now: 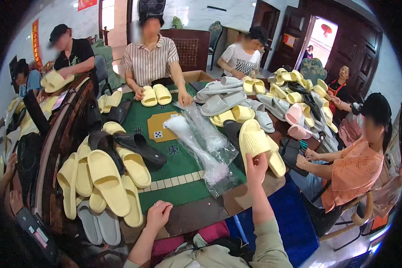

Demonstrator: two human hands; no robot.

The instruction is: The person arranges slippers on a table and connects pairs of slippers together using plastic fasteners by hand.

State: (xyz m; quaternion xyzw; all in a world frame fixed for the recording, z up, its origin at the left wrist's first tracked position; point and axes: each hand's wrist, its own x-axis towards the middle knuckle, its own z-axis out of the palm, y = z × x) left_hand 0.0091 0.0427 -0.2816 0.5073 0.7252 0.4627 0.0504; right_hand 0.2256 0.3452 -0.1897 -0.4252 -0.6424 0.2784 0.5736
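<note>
My right hand [257,167] is closed on the lower end of a pale yellow slipper [253,137] at the table's right front. A second yellow slipper [276,157] lies against it, partly covered. My left hand [159,215] hovers at the front edge of the table [196,206], its fingers curled with nothing visible in them. Left of it is a heap of yellow slippers [108,182], with black slippers [140,149] and grey slippers [99,225] among them. Clear plastic bags [214,167] stretch across the green tabletop ahead of my hands.
A large mixed pile of slippers [295,96] covers the table's far right. Opposite, a person in a striped shirt [151,60] touches yellow slippers [156,95] and a bag. On the right, a person in orange [355,174] handles black slippers [292,154]. Other people work around.
</note>
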